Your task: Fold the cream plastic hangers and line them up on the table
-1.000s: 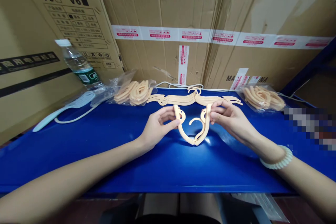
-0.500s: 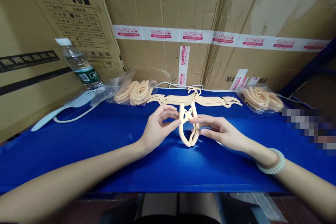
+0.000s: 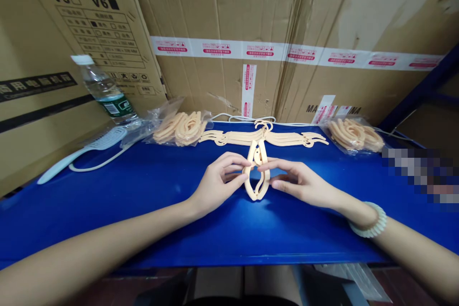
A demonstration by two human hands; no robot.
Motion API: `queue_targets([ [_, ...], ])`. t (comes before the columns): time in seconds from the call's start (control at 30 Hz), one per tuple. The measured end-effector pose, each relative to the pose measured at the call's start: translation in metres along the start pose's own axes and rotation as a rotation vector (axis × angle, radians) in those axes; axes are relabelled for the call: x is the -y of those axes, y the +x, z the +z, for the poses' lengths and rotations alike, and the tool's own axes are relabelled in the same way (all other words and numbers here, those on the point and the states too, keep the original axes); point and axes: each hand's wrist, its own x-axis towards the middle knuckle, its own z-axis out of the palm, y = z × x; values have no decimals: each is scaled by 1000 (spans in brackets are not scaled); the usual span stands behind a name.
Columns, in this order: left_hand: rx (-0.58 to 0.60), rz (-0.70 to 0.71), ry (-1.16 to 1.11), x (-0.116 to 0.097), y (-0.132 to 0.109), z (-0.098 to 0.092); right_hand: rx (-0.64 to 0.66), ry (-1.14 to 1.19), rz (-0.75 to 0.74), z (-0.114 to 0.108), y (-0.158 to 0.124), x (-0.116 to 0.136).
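A cream plastic folding hanger (image 3: pixel 266 182), folded into a narrow loop, is held upright over the blue table (image 3: pixel 172 241). My left hand (image 3: pixel 220 179) pinches its left arm between thumb and fingers. On the other side, my right hand (image 3: pixel 301 179) grips the right arm, fingertips at the inner edge and thumb outside. The tops of the two arms lean close together. Just behind lie several unfolded cream hangers (image 3: pixel 244 137), stacked flat with their hooks toward the boxes.
Clear bags of folded hangers lie at back left (image 3: pixel 179 129) and back right (image 3: pixel 353 135). A water bottle (image 3: pixel 107 93) and a pale blue brush (image 3: pixel 86 149) are at the left. Cardboard boxes (image 3: pixel 222 86) wall the back; a white cable (image 3: pixel 233 117) runs along them.
Both hands have brought the hanger's arms nearer each other, so the gap at its top has narrowed. The view has shifted slightly.
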Motion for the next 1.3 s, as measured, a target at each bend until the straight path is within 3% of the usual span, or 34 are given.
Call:
queue_targets([
  [0.13,62,-31,47,-3,-1,-2,25,-83,-31,-3,2,-3],
  [0.37,194,25,408,-3,2,-10,44,-565,-166,-10,3,-20],
  [0.53,236,22,486,-1,1,-10,46,-768,-191,-12,2,-23],
  [0.77,186,97,582,1,0,-13,-35,-817,-177,-21,-1,-9],
  [1.03,235,117,653,0,0,-12,112,-729,-250,-19,0,-6],
  [1.3,250,157,650,4,1,-14,110,-713,-199,-20,-1,-8],
])
